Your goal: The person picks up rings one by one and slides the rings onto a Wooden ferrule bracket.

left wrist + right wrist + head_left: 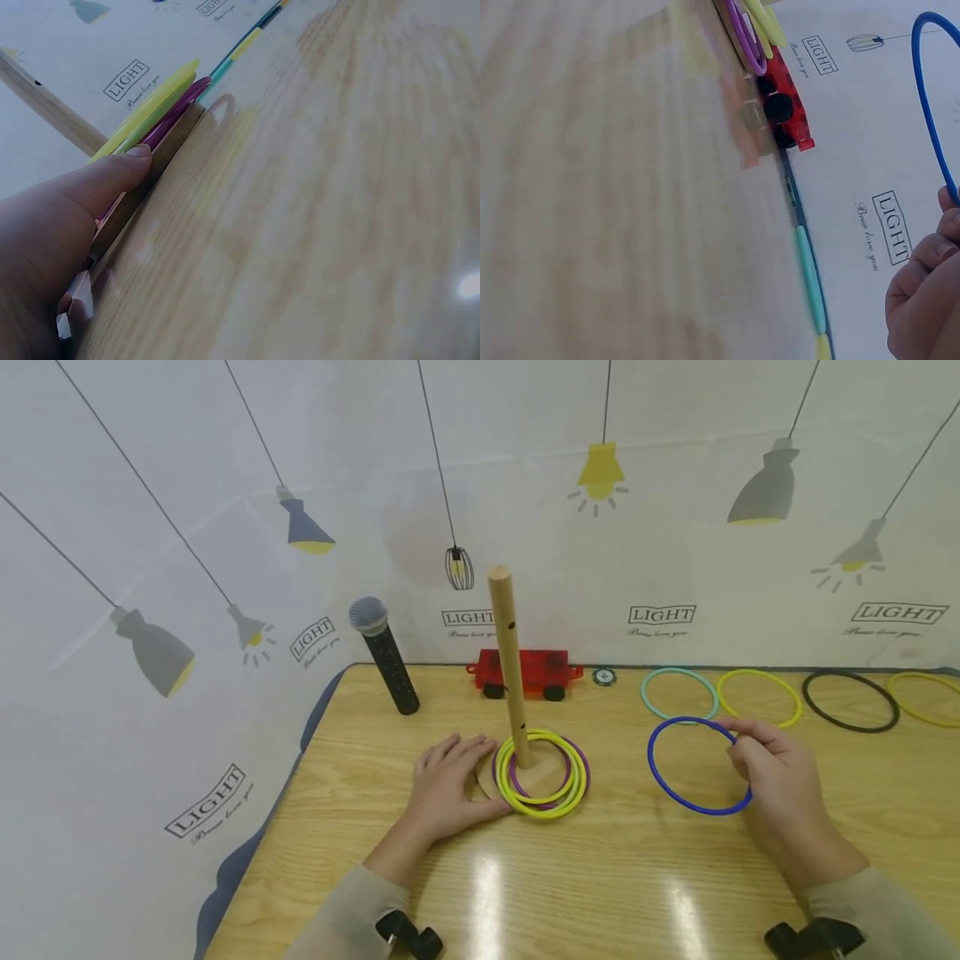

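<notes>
My left hand (453,785) grips the left edge of a round wooden base (536,777), thumb at the front and fingers spread behind. In the left wrist view its thumb (124,171) touches the base's edge beside the rings. A tall wooden post (507,652) rises from that base. Yellow rings (551,815) and purple rings (587,768) lie stacked around the post's foot. My right hand (783,781) pinches a blue ring (688,720) at its right side, raised above the table, to the right of the post.
Along the table's back edge lie a turquoise ring (642,693), a yellow ring (798,700), a black ring (851,727) and another yellow ring (922,718). A red toy wagon (543,670), a poker chip (604,677) and an upright microphone (390,664) stand behind the post. A printed cloth hangs behind.
</notes>
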Tool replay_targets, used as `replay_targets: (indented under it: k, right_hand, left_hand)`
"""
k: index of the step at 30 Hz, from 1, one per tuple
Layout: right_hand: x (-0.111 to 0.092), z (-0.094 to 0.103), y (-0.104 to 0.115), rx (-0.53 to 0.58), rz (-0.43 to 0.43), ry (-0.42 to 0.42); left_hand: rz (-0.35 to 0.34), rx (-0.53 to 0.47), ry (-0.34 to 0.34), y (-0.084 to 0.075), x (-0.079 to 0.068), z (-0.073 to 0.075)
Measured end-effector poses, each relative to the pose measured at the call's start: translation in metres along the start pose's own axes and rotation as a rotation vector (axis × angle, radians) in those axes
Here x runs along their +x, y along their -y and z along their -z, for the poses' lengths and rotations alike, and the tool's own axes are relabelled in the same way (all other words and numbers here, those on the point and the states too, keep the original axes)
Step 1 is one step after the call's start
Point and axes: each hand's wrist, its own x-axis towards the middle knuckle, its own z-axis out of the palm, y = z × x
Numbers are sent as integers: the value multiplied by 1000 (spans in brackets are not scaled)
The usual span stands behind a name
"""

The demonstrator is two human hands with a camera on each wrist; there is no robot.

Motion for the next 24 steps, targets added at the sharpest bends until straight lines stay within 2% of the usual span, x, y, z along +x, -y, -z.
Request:
replay_targets:
  k: [4,6,11,17,24]
  right_hand:
    - [5,1,14,-59,11,21]
    - [7,1,22,-38,19,35]
    - [14,-5,44,98,69,58]
    - [16,-6,68,95,109,114]
    - [19,-3,80,329,140,159]
  left_hand:
    - [-5,-5,-10,0,0,0]
    - [-11,-8,-14,-1,0,0]
    - [-9,-11,-12,-1,0,1]
    - [6,-10,3,-1,1,-2]
    - [1,-9,-11,-4,1,-1]
